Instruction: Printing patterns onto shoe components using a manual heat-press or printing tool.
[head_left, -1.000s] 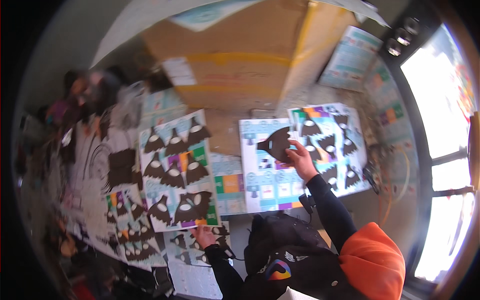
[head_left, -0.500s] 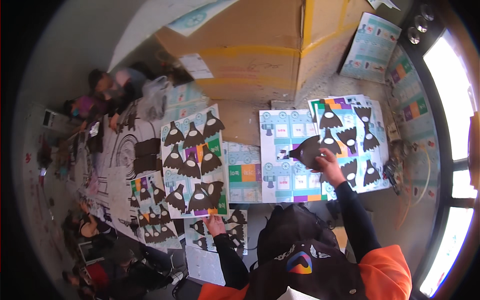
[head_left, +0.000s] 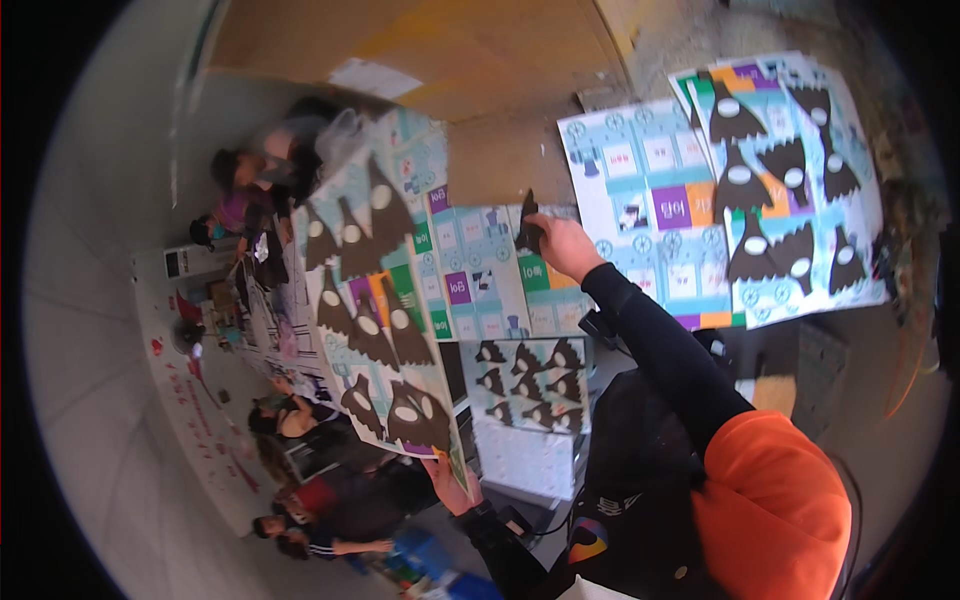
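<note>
Since the frame half a second earlier, the dark cone-shaped cutout (head_left: 528, 226) has been carried leftward, away from the sheet on the right (head_left: 800, 200) where matching dark shapes are laid out, and is now held over the middle sheets of light-blue printed cards (head_left: 480, 280). It is pinched upright between the fingers of the right hand (head_left: 565, 248), so that its point is kept upward and its flat face is turned edge-on, probably to keep it clear of the paper beneath. The right arm, in a black sleeve, is stretched across the tabletop (head_left: 500, 150). The left hand (head_left: 452, 482) is closed on the lower edge of a large sheet (head_left: 375, 330) that bears rows of the same dark shapes; this sheet is held tilted up from the tabletop, apparently so that its pieces can be seen and reached. A smaller sheet with little dark shapes (head_left: 528, 372) is lying just beside it, nearer the body. A big cardboard box (head_left: 420, 50) is standing at the far side.
</note>
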